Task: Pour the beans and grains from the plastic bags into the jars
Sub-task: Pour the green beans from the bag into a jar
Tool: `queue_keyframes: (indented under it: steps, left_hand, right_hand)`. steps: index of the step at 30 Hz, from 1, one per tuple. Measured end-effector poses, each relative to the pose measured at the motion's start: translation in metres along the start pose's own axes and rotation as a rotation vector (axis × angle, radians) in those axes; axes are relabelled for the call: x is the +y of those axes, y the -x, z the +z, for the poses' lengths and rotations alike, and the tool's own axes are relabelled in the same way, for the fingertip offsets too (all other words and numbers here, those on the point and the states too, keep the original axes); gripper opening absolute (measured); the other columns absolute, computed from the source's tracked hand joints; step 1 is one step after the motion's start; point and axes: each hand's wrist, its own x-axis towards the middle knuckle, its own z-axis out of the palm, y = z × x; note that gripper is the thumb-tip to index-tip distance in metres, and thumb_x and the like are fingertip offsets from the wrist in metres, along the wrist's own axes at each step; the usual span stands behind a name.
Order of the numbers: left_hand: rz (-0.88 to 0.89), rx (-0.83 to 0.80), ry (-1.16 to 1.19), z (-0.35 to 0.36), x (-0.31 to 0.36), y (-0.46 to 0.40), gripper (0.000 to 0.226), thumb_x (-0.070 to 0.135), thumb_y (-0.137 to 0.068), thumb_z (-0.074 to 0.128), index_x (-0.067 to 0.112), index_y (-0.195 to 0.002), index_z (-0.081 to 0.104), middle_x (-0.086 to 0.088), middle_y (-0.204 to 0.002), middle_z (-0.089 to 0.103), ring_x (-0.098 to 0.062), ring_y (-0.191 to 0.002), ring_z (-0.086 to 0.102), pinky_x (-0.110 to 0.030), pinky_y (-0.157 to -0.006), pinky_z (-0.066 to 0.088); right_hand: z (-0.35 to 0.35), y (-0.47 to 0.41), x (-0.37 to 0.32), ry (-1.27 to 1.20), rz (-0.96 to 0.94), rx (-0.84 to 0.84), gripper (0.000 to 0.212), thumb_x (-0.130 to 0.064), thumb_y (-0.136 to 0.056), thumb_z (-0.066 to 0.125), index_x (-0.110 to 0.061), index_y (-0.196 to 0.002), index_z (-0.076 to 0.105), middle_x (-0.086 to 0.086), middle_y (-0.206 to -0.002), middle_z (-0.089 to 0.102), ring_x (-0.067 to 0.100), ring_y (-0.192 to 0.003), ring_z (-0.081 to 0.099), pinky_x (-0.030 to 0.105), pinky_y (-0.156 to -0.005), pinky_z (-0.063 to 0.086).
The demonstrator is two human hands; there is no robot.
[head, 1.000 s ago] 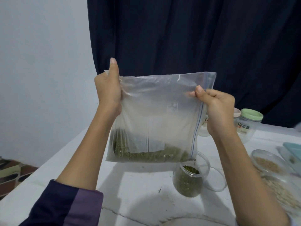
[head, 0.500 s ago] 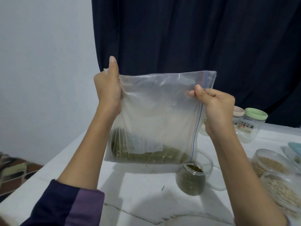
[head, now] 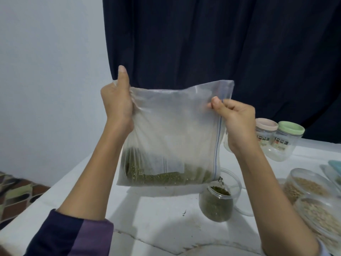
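both hands held the plastic bag (head: 171,130) up over the white worktop (head: 156,218) - left hand (head: 117,100) gripped its top left corner, thumb sticking up, right hand (head: 235,117) pinched the zip edge on the right. green beans (head: 166,178) sat along the bag's bottom, a few dropping from its lower right corner into the open jar (head: 215,204) just below, already mostly full.

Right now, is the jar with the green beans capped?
No, the jar of green beans stands open on the table, its mouth bare just below the lower right corner of the plastic bag.
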Motion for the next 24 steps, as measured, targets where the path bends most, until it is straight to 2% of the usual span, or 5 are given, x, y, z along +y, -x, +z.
queue_keyframes:
  steps: [4, 8, 13, 17, 24]
  left_hand:
    - [-0.001, 0.014, 0.001, 0.001, -0.002, 0.0, 0.051, 0.039, -0.096, 0.05, 0.021, -0.058, 0.023, 0.01, -0.049, 0.024, -0.007, -0.047, 0.024, -0.022, -0.047, 0.025]
    - [0.003, 0.01, 0.0, 0.002, -0.003, -0.001, 0.051, 0.039, -0.096, 0.05, 0.021, -0.057, 0.021, 0.012, -0.046, 0.023, -0.007, -0.047, 0.023, -0.022, -0.048, 0.024]
    - [0.003, 0.002, 0.006, 0.004, -0.003, 0.0, 0.051, 0.039, -0.097, 0.05, 0.021, -0.057, 0.022, 0.014, -0.043, 0.024, -0.006, -0.044, 0.024, -0.021, -0.046, 0.025]
    - [0.004, -0.006, 0.004, 0.005, -0.002, -0.001, 0.051, 0.039, -0.097, 0.049, 0.021, -0.057, 0.022, 0.013, -0.043, 0.025, -0.005, -0.044, 0.024, -0.02, -0.046, 0.025]
    - [-0.016, -0.007, 0.002, 0.006, -0.004, -0.001, 0.051, 0.04, -0.096, 0.05, 0.021, -0.057, 0.023, 0.013, -0.043, 0.025, -0.005, -0.044, 0.025, -0.021, -0.046, 0.026]
  right_hand:
    - [0.0, -0.003, 0.002, -0.007, -0.009, 0.031, 0.023, -0.013, -0.09, 0.065, -0.02, -0.07, 0.072, -0.014, -0.067, 0.071, -0.002, -0.076, 0.065, 0.012, -0.078, 0.048]
    - [-0.002, -0.005, 0.004, 0.006, 0.028, -0.003, 0.02, -0.014, -0.089, 0.066, -0.017, -0.071, 0.073, -0.012, -0.069, 0.072, 0.004, -0.083, 0.067, 0.019, -0.087, 0.05]
    - [-0.006, -0.008, -0.001, 0.034, 0.042, -0.055, 0.018, -0.015, -0.089, 0.066, -0.016, -0.072, 0.074, -0.008, -0.071, 0.073, 0.006, -0.083, 0.068, 0.023, -0.087, 0.05]
    - [-0.009, -0.009, 0.001, 0.025, 0.029, -0.019, 0.018, -0.015, -0.09, 0.065, -0.015, -0.074, 0.074, -0.01, -0.071, 0.073, 0.004, -0.084, 0.067, 0.018, -0.086, 0.05]
    - [-0.009, -0.004, 0.001, 0.021, 0.036, -0.005, 0.021, -0.016, -0.089, 0.065, -0.019, -0.07, 0.073, -0.012, -0.069, 0.072, 0.001, -0.083, 0.066, 0.019, -0.088, 0.048]
